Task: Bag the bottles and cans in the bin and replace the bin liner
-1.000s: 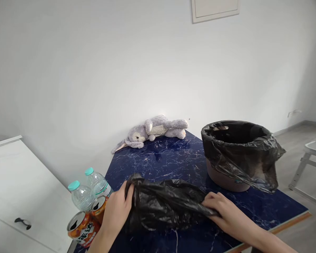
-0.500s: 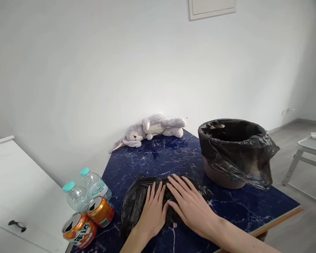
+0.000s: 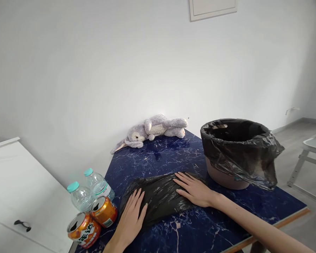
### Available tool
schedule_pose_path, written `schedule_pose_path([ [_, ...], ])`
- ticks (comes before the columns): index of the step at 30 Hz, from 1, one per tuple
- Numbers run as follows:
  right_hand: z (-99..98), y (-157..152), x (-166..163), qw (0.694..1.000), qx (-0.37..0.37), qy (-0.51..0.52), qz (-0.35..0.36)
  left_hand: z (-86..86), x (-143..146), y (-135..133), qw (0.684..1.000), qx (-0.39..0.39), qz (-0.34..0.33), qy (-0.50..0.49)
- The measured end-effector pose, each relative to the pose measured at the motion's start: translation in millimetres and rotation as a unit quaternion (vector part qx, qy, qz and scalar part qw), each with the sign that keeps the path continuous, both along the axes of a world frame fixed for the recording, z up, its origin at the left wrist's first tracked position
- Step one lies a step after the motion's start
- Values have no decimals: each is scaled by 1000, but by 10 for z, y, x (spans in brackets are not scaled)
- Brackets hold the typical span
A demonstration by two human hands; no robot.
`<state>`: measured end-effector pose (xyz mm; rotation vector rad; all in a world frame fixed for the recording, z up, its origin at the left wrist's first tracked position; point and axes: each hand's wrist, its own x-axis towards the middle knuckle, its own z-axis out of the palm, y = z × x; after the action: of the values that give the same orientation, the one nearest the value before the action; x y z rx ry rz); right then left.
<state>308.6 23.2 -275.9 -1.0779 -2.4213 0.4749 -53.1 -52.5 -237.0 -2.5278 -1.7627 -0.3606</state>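
A black plastic bag (image 3: 160,198) lies spread out on the dark blue marbled table (image 3: 173,154), its surface slightly wrinkled. My left hand (image 3: 130,219) rests flat on the bag's left end, fingers stretched out. On the bag's right part lies my right hand (image 3: 193,191), palm down with the fingers apart. Left of my left hand stand two orange drink cans (image 3: 85,230), both opened on top. Behind the cans are two clear plastic bottles (image 3: 80,196) with turquoise caps.
A bin (image 3: 223,175) lined with a black bag (image 3: 234,151) stands on the table's right side. At the back, a grey plush rabbit (image 3: 155,128) lies against the wall. A white cabinet (image 3: 18,189) is at the left, and a folding table (image 3: 308,147) at the far right.
My hands have moved apart, the left toward the lower left and the right to the right. Between them the bunched bag now lies flatter and wider.
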Motion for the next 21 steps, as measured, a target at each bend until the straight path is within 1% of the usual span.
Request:
schedule_pose_path([
  [2,24,77,29,1000,-1,1,21,104,-4,-154,1000,7,-14,2],
  [5,118,87,33,1000,18,-5,25,259,-46,-400,997,8,-69,16],
  [7,214,-29,-37,998,62,-6,5,313,-106,-514,995,25,-92,24],
  [9,306,-236,-180,994,110,4,-6,328,-156,-558,993,52,-102,24],
  [11,363,-482,-381,992,122,22,16,346,-144,-543,990,77,-118,25],
  [13,373,-702,-611,992,108,36,48,419,-27,-506,983,104,-147,42],
  [14,368,-789,-724,993,94,39,59,486,71,-493,977,119,-166,59],
  [16,361,-916,-925,995,54,55,62,664,320,-500,961,152,-210,96],
  [18,391,-996,-1061,993,12,103,51,843,564,-568,943,177,-255,117],
  [19,423,-1026,-1096,989,-9,142,41,903,656,-625,938,190,-266,118],
  [20,462,-1052,-1108,981,-33,187,30,929,719,-696,936,211,-258,110],
  [21,501,-1072,-1099,970,-64,235,16,912,752,-778,937,235,-242,95],
])
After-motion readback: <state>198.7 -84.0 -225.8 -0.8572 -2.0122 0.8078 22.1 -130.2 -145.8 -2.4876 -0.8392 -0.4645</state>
